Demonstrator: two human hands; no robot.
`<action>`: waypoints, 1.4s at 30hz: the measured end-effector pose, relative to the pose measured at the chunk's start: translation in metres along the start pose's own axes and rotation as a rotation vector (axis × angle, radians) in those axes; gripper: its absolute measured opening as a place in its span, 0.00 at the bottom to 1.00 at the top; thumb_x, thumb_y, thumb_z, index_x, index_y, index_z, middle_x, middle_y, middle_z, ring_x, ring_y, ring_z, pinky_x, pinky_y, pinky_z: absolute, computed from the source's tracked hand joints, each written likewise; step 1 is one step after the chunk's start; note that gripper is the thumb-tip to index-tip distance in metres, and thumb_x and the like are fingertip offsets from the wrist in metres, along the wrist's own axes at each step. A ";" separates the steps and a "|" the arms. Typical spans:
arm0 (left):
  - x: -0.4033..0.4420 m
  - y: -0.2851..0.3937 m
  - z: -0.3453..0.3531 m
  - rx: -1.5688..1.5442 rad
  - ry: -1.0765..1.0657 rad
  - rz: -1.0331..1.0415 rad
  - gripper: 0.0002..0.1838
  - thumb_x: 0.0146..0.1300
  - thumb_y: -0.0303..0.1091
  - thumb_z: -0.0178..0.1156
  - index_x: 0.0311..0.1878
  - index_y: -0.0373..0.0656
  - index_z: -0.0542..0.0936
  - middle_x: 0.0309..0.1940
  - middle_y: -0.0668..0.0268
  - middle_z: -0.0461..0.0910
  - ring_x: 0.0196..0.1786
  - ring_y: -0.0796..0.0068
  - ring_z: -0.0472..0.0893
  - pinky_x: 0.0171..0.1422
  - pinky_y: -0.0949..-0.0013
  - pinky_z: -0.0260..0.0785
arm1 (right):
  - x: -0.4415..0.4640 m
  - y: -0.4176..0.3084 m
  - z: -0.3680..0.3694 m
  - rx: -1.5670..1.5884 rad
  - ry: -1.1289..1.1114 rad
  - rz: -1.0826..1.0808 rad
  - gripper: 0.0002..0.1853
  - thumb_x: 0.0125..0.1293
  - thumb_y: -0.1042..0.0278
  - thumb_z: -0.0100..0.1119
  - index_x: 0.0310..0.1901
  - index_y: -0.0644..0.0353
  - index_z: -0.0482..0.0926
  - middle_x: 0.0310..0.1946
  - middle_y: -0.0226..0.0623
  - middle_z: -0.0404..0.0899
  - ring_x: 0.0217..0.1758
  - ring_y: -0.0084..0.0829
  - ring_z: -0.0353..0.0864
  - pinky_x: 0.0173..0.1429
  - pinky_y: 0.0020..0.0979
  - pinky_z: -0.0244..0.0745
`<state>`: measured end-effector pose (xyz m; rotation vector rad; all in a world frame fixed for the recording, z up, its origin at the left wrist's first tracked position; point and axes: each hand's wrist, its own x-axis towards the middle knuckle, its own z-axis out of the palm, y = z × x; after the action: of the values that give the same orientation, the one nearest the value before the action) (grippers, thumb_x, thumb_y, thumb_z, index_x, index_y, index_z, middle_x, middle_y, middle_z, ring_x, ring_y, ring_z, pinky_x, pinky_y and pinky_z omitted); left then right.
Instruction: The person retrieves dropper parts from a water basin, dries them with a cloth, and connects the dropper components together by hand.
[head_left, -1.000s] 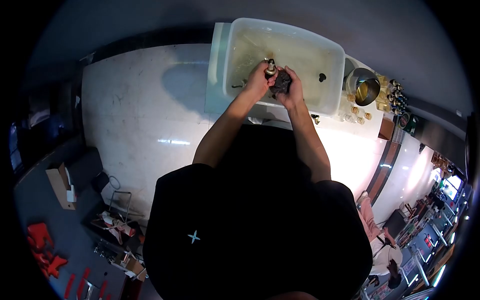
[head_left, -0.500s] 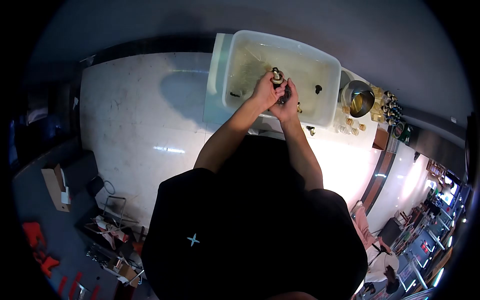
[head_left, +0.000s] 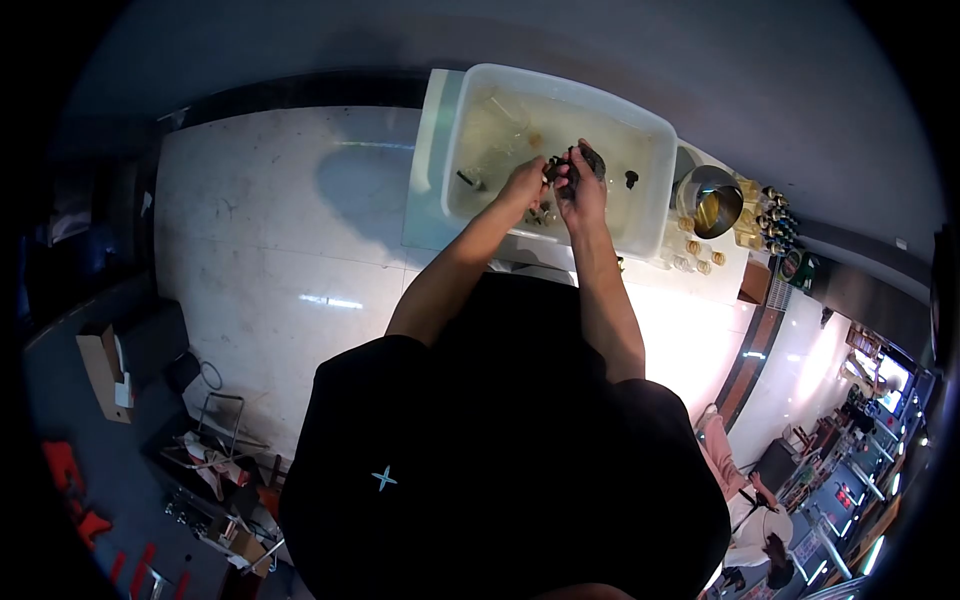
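Observation:
Over a white plastic tub (head_left: 664,190) of cloudy water, my two hands meet near the middle. My left hand (head_left: 520,190) is closed, its fingertips pinching a small dark fitting (head_left: 553,170) with a metallic glint; its exact kind is hard to make out. Curled beside it, my right hand (head_left: 585,195) grips a dark, rough-looking clump (head_left: 597,160) that shows past the fingers. A small black piece (head_left: 631,179) is in the tub on the right, a dark strip (head_left: 464,178) on the left. Several small metallic pieces (head_left: 541,214) sit below my hands.
Right of the tub stands a shiny metal bowl (head_left: 712,202), with several clear glass pieces with gold-coloured rims (head_left: 703,255) in front. Several dark-topped bottles (head_left: 776,220) stand farther right. A person in pink trousers (head_left: 722,452) is at lower right. Cardboard (head_left: 104,375) lies at left.
The brass-coloured fitting that stood upright above my left hand no longer shows there. My right hand has turned and risen slightly, exposing the dark clump, and my hands have moved a little apart.

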<state>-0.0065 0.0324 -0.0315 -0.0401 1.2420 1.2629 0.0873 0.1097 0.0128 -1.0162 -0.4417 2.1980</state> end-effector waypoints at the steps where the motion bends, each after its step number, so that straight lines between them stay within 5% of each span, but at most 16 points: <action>1: 0.002 -0.003 0.000 -0.016 -0.021 -0.039 0.16 0.75 0.50 0.47 0.35 0.51 0.73 0.22 0.74 0.69 0.22 0.83 0.65 0.22 0.73 0.56 | -0.002 0.000 0.006 -0.059 0.000 -0.007 0.14 0.69 0.71 0.65 0.54 0.56 0.75 0.35 0.36 0.77 0.26 0.25 0.75 0.23 0.23 0.68; 4: 0.008 -0.014 0.000 -0.038 -0.095 -0.140 0.14 0.73 0.50 0.49 0.36 0.53 0.73 0.23 0.74 0.69 0.23 0.81 0.66 0.24 0.72 0.58 | -0.007 -0.001 0.020 -0.194 -0.031 0.014 0.09 0.68 0.72 0.66 0.46 0.59 0.76 0.31 0.34 0.76 0.21 0.24 0.72 0.18 0.22 0.61; 5: 0.010 -0.017 -0.001 -0.027 -0.130 -0.164 0.13 0.73 0.50 0.49 0.36 0.54 0.73 0.24 0.74 0.70 0.23 0.81 0.66 0.25 0.72 0.59 | -0.010 -0.002 0.025 -0.374 -0.012 -0.020 0.10 0.68 0.64 0.68 0.37 0.57 0.76 0.26 0.31 0.75 0.19 0.23 0.70 0.17 0.24 0.59; 9: 0.009 -0.018 -0.001 -0.111 -0.097 -0.200 0.13 0.73 0.51 0.48 0.37 0.56 0.74 0.27 0.74 0.72 0.25 0.79 0.69 0.28 0.71 0.61 | -0.001 -0.001 0.024 -0.278 0.032 0.142 0.17 0.64 0.49 0.69 0.31 0.51 0.75 0.24 0.28 0.73 0.20 0.23 0.70 0.22 0.31 0.63; 18: 0.008 -0.018 0.002 -0.160 -0.123 -0.196 0.12 0.73 0.49 0.47 0.37 0.56 0.73 0.26 0.73 0.70 0.24 0.77 0.66 0.27 0.69 0.59 | 0.014 0.007 0.021 -0.378 0.071 0.015 0.10 0.63 0.69 0.62 0.27 0.52 0.70 0.20 0.29 0.69 0.19 0.27 0.68 0.24 0.32 0.67; 24: 0.008 -0.020 -0.002 -0.242 -0.208 -0.172 0.14 0.74 0.47 0.48 0.30 0.56 0.70 0.24 0.74 0.69 0.24 0.76 0.66 0.28 0.68 0.58 | 0.005 0.005 0.033 -0.360 0.121 -0.004 0.11 0.64 0.67 0.61 0.26 0.53 0.70 0.19 0.32 0.68 0.16 0.29 0.66 0.18 0.33 0.61; 33: -0.004 -0.006 0.003 -0.386 -0.182 -0.099 0.16 0.75 0.48 0.45 0.36 0.50 0.73 0.25 0.73 0.72 0.21 0.80 0.64 0.24 0.76 0.54 | -0.004 -0.014 0.024 -0.085 0.087 0.042 0.22 0.71 0.52 0.55 0.20 0.48 0.60 0.17 0.30 0.64 0.17 0.28 0.61 0.20 0.31 0.53; 36: 0.001 -0.006 -0.006 -0.398 -0.355 -0.092 0.18 0.76 0.48 0.41 0.40 0.46 0.74 0.26 0.69 0.72 0.21 0.81 0.63 0.24 0.76 0.55 | -0.012 -0.027 0.018 -0.179 0.047 -0.014 0.24 0.72 0.47 0.50 0.20 0.48 0.61 0.17 0.28 0.63 0.19 0.28 0.62 0.22 0.32 0.53; 37: 0.000 -0.004 -0.007 -0.408 -0.378 -0.094 0.19 0.77 0.48 0.40 0.40 0.46 0.73 0.26 0.69 0.72 0.21 0.80 0.62 0.24 0.76 0.55 | -0.009 -0.033 0.004 -0.251 -0.061 0.003 0.23 0.73 0.43 0.46 0.24 0.50 0.68 0.21 0.30 0.68 0.23 0.29 0.67 0.27 0.33 0.61; 40: -0.004 -0.002 -0.005 -0.425 -0.400 -0.074 0.19 0.78 0.49 0.38 0.42 0.46 0.73 0.25 0.68 0.71 0.20 0.79 0.62 0.23 0.75 0.55 | 0.004 -0.024 -0.018 -0.266 -0.038 -0.112 0.22 0.72 0.41 0.48 0.34 0.51 0.77 0.27 0.33 0.77 0.26 0.30 0.74 0.30 0.31 0.65; 41: -0.006 -0.002 -0.003 -0.421 -0.376 -0.044 0.19 0.78 0.49 0.38 0.42 0.46 0.73 0.25 0.68 0.71 0.20 0.79 0.61 0.23 0.75 0.54 | 0.009 -0.026 -0.036 -0.354 -0.131 -0.107 0.18 0.74 0.49 0.52 0.47 0.56 0.79 0.35 0.35 0.81 0.32 0.29 0.78 0.37 0.29 0.72; 42: -0.009 -0.002 -0.001 -0.417 -0.351 -0.014 0.19 0.78 0.49 0.38 0.42 0.46 0.73 0.24 0.68 0.70 0.19 0.80 0.61 0.23 0.75 0.54 | 0.006 -0.023 -0.033 -0.413 -0.095 -0.174 0.16 0.73 0.54 0.54 0.49 0.58 0.79 0.37 0.35 0.81 0.35 0.28 0.79 0.39 0.29 0.73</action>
<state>-0.0038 0.0246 -0.0267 -0.1232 0.6657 1.4282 0.1197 0.1315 0.0008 -1.0384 -1.0200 2.0471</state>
